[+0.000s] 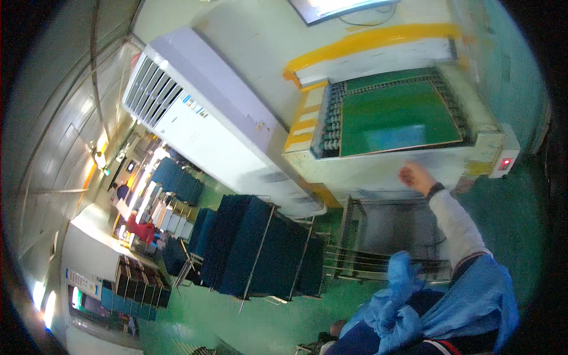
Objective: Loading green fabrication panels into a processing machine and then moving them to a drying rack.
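Observation:
My right hand (pixel 416 178) is in front of the roller machine's pale front wall (pixel 390 167), its fingers curled in and nothing seen in them. A dark band circles the wrist below a light sleeve. Just beyond the hand, a flat green panel (pixel 396 117) with a thin copper-coloured edge lies on the grey rollers (pixel 332 121). The hand is apart from the panel. Low in the view, my left hand (pixel 338 328) shows only in part beside my blue garment, and its fingers cannot be made out.
A wheeled-looking metal rack (pixel 254 245) holds several dark upright panels. An empty-looking metal frame (pixel 349 236) stands below the machine. A tall white air-conditioner cabinet (pixel 207 127) stands left of the machine. A red-lit switch box (pixel 504 163) sits at its right corner. Farther off, a person in red (pixel 141 229) is at benches.

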`<state>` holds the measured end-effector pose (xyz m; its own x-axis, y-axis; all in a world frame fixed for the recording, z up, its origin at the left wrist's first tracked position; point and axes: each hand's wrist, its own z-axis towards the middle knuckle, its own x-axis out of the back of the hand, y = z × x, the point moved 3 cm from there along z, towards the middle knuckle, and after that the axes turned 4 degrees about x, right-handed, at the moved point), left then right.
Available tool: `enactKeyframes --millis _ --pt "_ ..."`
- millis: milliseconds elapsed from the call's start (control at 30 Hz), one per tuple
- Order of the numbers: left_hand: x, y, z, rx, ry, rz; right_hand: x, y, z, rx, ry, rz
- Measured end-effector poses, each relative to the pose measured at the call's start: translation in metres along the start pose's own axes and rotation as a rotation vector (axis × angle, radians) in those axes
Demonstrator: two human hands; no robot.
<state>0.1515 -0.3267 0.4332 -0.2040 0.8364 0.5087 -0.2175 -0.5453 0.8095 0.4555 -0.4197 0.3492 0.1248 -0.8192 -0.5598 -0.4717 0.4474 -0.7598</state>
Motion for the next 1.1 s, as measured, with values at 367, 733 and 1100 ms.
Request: enactKeyframes --millis 367,733,1100 --pt "-0.004 -0.275 -0.266 0.699 -0.323 0.077 -0.027 0.079 -0.086 -0.166 -0.434 -1.071" --pt "0.007 -0.367 -0.389 0.599 -0.504 0.567 -0.062 0.112 -0.14 -0.111 -0.644 -1.517" --pt "0.01 -0.373 -0.449 0.794 -0.26 0.057 -0.074 0.12 -0.173 0.014 -0.423 -1.404"
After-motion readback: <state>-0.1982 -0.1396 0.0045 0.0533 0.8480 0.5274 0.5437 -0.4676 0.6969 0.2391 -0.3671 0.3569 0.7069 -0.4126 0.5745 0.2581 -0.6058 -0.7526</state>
